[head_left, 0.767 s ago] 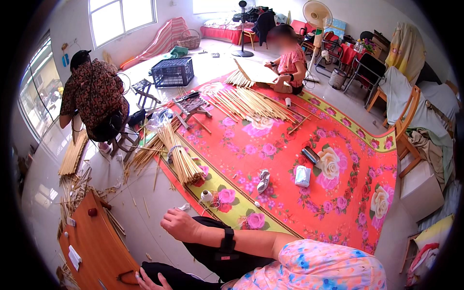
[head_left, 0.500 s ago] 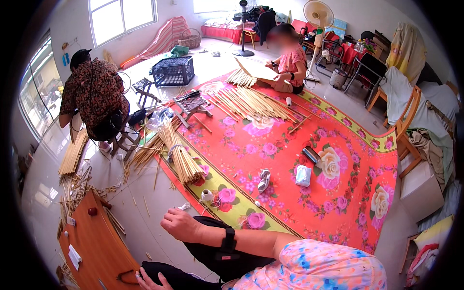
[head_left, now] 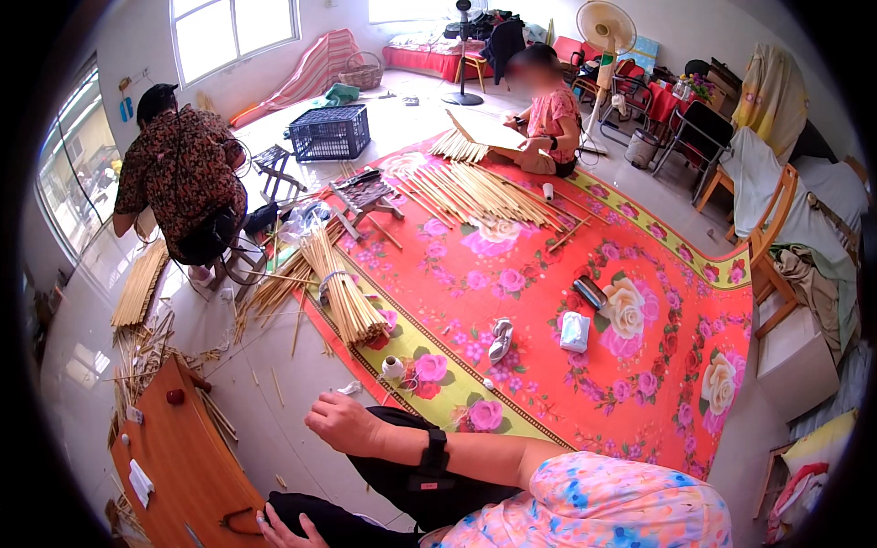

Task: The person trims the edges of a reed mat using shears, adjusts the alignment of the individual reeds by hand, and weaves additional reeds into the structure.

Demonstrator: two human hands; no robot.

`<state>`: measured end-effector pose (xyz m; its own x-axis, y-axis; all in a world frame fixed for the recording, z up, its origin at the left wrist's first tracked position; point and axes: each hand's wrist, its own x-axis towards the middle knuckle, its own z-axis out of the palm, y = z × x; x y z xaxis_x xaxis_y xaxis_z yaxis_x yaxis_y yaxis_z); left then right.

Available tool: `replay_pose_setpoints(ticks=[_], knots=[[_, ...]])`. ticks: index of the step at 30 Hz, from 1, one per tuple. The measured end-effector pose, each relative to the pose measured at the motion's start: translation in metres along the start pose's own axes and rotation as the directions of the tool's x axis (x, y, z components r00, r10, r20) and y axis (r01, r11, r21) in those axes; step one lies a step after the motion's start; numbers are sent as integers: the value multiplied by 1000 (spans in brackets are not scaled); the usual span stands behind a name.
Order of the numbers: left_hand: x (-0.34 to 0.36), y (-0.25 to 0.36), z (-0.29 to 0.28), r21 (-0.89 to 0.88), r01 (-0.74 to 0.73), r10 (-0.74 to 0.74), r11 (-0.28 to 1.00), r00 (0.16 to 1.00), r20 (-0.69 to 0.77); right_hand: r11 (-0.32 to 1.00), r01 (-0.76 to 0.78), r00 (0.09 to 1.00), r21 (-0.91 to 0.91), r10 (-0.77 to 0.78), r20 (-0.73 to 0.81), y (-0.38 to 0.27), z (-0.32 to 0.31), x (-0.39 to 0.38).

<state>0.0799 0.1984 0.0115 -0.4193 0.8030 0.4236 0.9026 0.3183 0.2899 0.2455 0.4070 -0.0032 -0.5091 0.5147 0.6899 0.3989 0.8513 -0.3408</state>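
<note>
My right hand (head_left: 345,425) hangs over my black-clad knee with its fingers curled inward; what they hold, if anything, is hidden. At the lower edge my left hand (head_left: 290,530) lies on my other dark trouser leg, fingers apart, beside the wooden board (head_left: 187,447). A bent dark metal piece (head_left: 239,522) rests on the board near that hand. Just beyond my right hand are a crumpled white scrap (head_left: 350,388) and a white thread spool (head_left: 393,367) with loose thread. Farther off, a tied bundle of pale sticks (head_left: 343,297) leans across the mat's edge.
A red floral mat (head_left: 539,274) covers much of the floor, with a tissue pack (head_left: 575,331) and dark case (head_left: 589,292) on it. One person (head_left: 553,119) sits there by spread sticks; another (head_left: 183,183) sits left on a stool. A black crate (head_left: 330,133) stands behind.
The whole view has shifted very slightly. My hands keep their places, and the person at the left has moved the head and upper body a little.
</note>
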Motion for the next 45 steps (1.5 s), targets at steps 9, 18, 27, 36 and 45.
replay_pose_setpoints(ticks=[9,18,27,36,45], knots=[[1,3,-2,6,18,-18,1000,1000,14,1000,0,1000,5,0,-9,1,3,0],[-1,1,0,1,10,-10,1000,1000,18,1000,4,1000,11,-4,-26,1,3,-1],[-1,0,0,9,8,-8,1000,1000,22,1000,-19,1000,0,19,17,0,4,-2],[-1,-3,3,10,4,-4,1000,1000,11,1000,-26,999,-5,26,23,1,5,-1],[-1,1,-1,31,17,-18,999,999,43,1000,-25,999,-1,25,33,1,7,-3]])
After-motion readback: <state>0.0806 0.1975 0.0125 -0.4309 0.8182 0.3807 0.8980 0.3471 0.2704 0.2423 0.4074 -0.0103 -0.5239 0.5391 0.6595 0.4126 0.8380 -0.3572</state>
